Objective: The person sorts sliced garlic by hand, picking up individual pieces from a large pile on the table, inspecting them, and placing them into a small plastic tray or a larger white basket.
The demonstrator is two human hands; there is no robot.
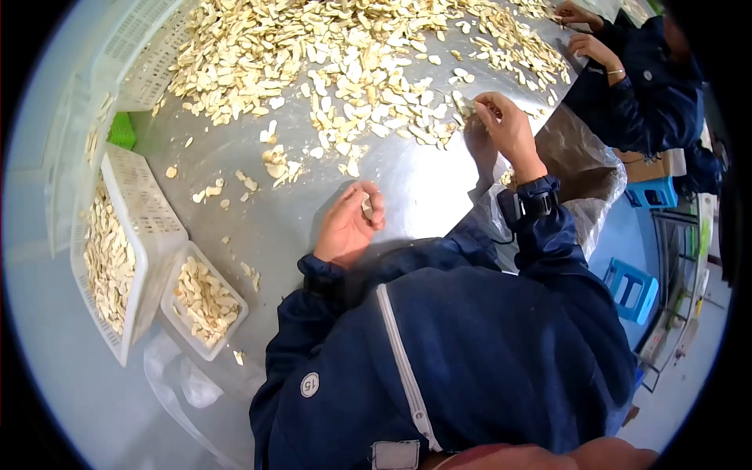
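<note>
Pale, cream-coloured flat slices (368, 94) lie in a large loose heap on a metal table (423, 180). My left hand (348, 225) is over the near part of the table, its fingers curled round a pale slice (366, 204) that shows between them. At the right edge of the spread slices is my right hand (509, 133), with thumb and forefinger pinched together. What sits between those fingertips, if anything, is too small to make out. A few stray slices (282, 164) lie between the heap and my left hand.
At left stand a white perforated basket (149, 196) and a smaller white tray (241, 301), both holding slices. A clear plastic bag (599, 168) hangs open beside the table's right edge. Another person's hands (595, 51) work at upper right. Blue stools (630, 290) stand on the floor.
</note>
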